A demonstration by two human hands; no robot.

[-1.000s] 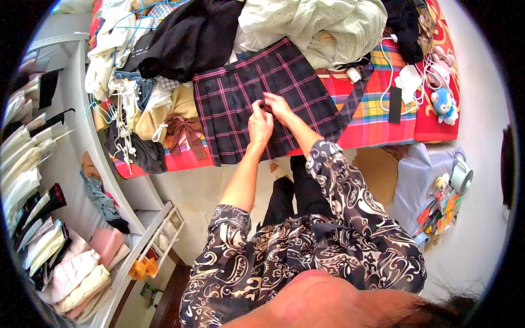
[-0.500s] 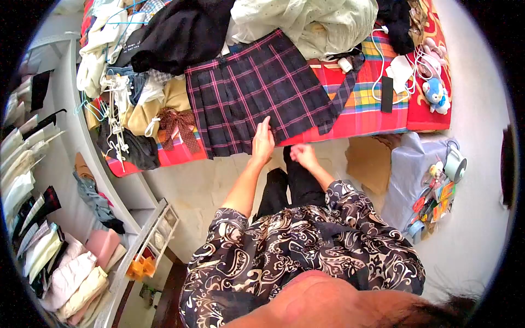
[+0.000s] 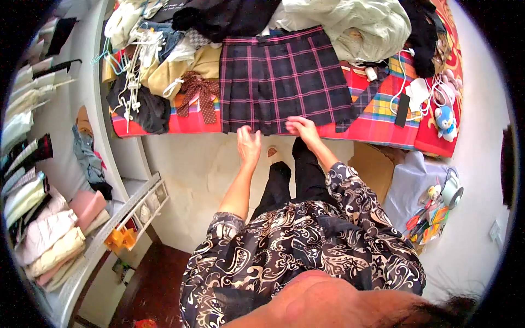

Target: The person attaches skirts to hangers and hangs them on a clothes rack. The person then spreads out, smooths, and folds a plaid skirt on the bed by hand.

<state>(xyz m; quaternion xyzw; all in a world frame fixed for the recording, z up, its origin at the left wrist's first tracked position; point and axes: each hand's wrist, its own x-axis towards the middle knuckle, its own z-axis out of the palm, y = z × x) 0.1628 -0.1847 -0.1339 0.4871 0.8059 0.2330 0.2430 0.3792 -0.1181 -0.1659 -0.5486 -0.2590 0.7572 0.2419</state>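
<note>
A dark plaid pleated skirt with pink lines lies spread on the bed, its hem along the front edge. My left hand is at the hem's left part, fingers bent and thumb apart from them. Farther right, my right hand reaches over the hem with its fingers pointing left and apart. Neither hand shows cloth clearly gripped. A matching plaid strip lies against the skirt's right side. On its left is a brown dotted bow.
Piled clothes surround the skirt: a black garment and a pale green one behind, white hangers at left. A white cable and blue plush toy lie right. Shelves of folded clothes stand left; a cardboard box sits below the bed.
My left hand has come off the skirt's face to its hem, and my right hand has risen to the hem with fingers spread. The skirt now lies straighter. The view has shifted.
</note>
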